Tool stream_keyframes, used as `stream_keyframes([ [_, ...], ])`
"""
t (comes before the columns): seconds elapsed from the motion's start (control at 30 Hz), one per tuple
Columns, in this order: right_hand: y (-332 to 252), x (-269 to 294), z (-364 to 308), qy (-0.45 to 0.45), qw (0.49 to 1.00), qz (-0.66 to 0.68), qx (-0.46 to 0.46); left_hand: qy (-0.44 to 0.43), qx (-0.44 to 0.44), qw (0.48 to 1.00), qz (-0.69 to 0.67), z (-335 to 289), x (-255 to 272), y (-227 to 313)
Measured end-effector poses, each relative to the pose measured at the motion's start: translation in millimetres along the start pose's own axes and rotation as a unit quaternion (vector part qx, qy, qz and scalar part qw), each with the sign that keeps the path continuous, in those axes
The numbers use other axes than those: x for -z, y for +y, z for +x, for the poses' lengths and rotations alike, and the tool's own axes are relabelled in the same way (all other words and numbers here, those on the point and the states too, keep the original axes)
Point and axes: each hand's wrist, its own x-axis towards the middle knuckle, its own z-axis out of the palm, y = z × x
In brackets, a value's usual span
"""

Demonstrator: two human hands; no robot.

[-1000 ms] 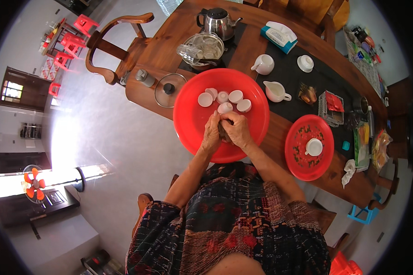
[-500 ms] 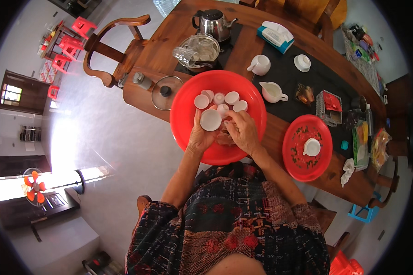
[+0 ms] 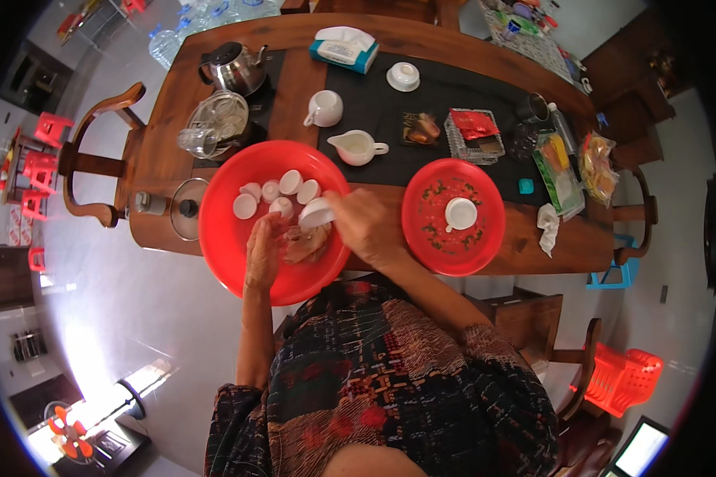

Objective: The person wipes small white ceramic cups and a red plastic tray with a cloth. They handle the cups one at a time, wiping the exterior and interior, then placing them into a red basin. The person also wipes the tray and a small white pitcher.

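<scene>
A large red basin (image 3: pixel 223 262) stands at the table's near edge, with several small white teacups (image 3: pixel 244 207) in its far half. Between my hands hangs a white cup (image 3: pixel 317 212), tilted on its side. My right hand (image 3: pixel 366 230) grips this cup by its right side, above the basin's right rim. My left hand (image 3: pixel 262 254) is over the basin's near left part, holding nothing, fingers extended close to an upturned small cup (image 3: pixel 281 207). A crumpled brownish thing (image 3: pixel 306 242), perhaps a cloth, lies in the basin below the held cup.
Right of the basin, a red patterned tray (image 3: pixel 485 242) bears a white lidded cup (image 3: pixel 461 213). Beyond are a white pitcher (image 3: pixel 358 148), a white teapot (image 3: pixel 324 108), a tissue pack (image 3: pixel 344 52), a steel kettle (image 3: pixel 232 67) and a pot of glasses (image 3: pixel 219 119). A glass lid (image 3: pixel 187 209) lies left.
The white cup has gone from my left hand to my right, which has moved right with it. My left hand has let go. The view has turned toward the right.
</scene>
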Motion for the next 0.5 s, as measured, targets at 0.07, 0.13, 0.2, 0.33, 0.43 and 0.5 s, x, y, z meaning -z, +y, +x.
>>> stream_keyframes([
  [0.07,21,25,-15,0.044,0.987,0.038,-0.148,0.07,0.012,0.99,0.124,-4,-8,1],
  [0.13,57,53,-46,0.078,0.96,0.046,-0.264,0.062,-0.005,0.98,0.187,-2,-6,-7],
  [0.2,66,97,-53,0.087,0.937,0.034,-0.337,0.062,-0.005,0.97,0.235,-4,-7,-10],
  [0.33,104,137,-106,0.036,0.89,-0.077,-0.448,0.034,-0.013,0.94,0.338,0,0,-21],
  [0.43,116,140,-122,0.009,0.868,-0.094,-0.487,0.01,-0.013,0.929,0.369,2,6,-33],
  [0.5,127,132,-134,0.01,0.871,-0.12,-0.476,0.001,-0.017,0.914,0.404,2,8,-37],
])
